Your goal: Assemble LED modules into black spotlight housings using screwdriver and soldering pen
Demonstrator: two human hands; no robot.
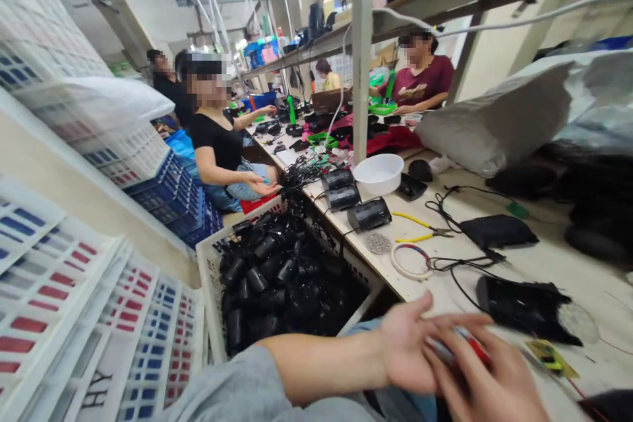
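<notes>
My left hand (pixel 410 343) reaches in from the lower left over the front edge of the workbench (pixel 568 264), palm up, fingers stretched out. My right hand (pixel 487 379) lies across its fingertips, smeared by motion. A small red thing (pixel 477 349) shows between the two hands; which hand holds it I cannot tell. Just beyond them lies a black plastic part (pixel 524 306) with wires, and a small green circuit board (pixel 548 356) sits to its right.
Yellow-handled pliers (pixel 420 227), a white ring (pixel 410 262), a mesh disc (pixel 378 242), black housings (pixel 368 214) and a white bowl (pixel 378 173) lie on the bench. A white crate (pixel 212 283) of black parts stands below. Other people sit further along. Stacked crates (pixel 74 316) line the left.
</notes>
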